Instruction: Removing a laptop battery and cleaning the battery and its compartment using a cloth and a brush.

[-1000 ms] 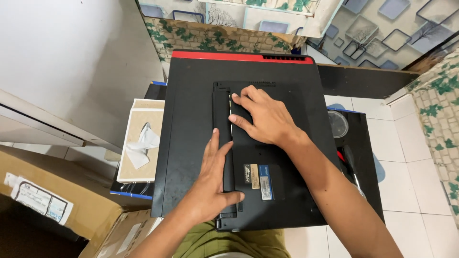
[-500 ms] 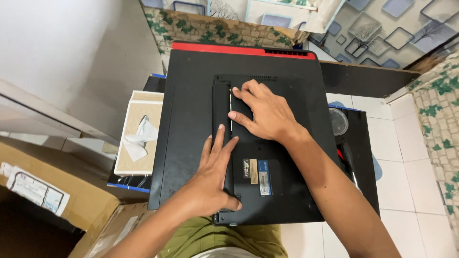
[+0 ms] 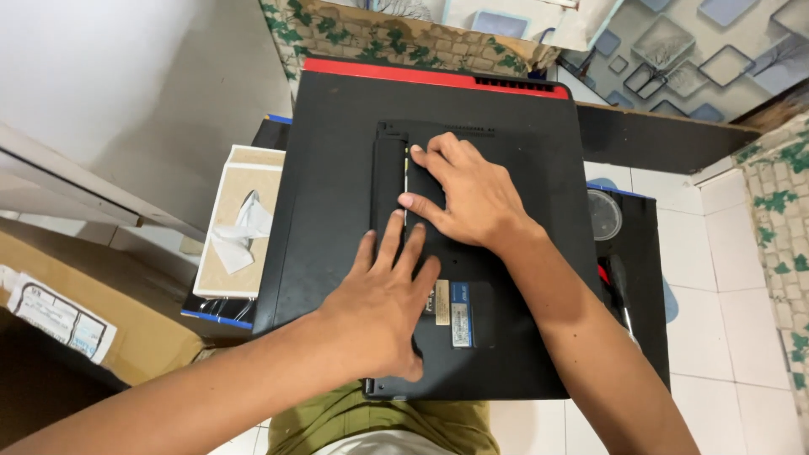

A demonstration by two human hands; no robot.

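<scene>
A black laptop with a red rear edge lies upside down in front of me. My left hand lies flat, fingers spread, on the near part of its long bottom cover panel. My right hand presses flat on the far part of that panel, fingertips at a narrow seam along its left side. Small stickers show on the base just right of my left hand. Neither hand holds anything.
A tissue box sits left of the laptop. A cardboard box stands at lower left. A screwdriver and a round clear lid lie on a black mat at the right. White tiled floor lies beyond.
My left hand has slid slightly toward the far end of the panel. My right hand has stayed on the panel, fingers shifted a little along the seam.
</scene>
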